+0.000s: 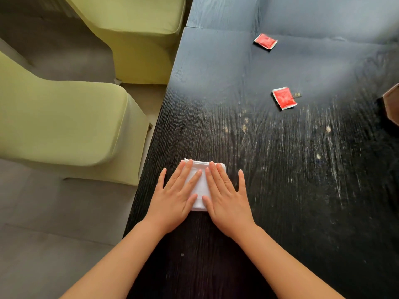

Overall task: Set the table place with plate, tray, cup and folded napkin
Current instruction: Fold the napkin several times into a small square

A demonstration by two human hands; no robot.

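Observation:
A white folded napkin (201,186) lies on the dark wooden table (280,169) close to its left edge. My left hand (176,196) rests flat on the napkin's left half, fingers spread. My right hand (226,198) lies flat on its right half, fingers stretched forward. Both palms press down and neither hand grips anything. Most of the napkin is hidden under my hands; only a middle strip and the far edge show. No plate, tray or cup is in view.
Two red sauce packets lie on the table, one at mid right (284,98) and one farther back (265,41). A brown object (391,104) pokes in at the right edge. Two green upholstered chairs (64,126) stand left of the table.

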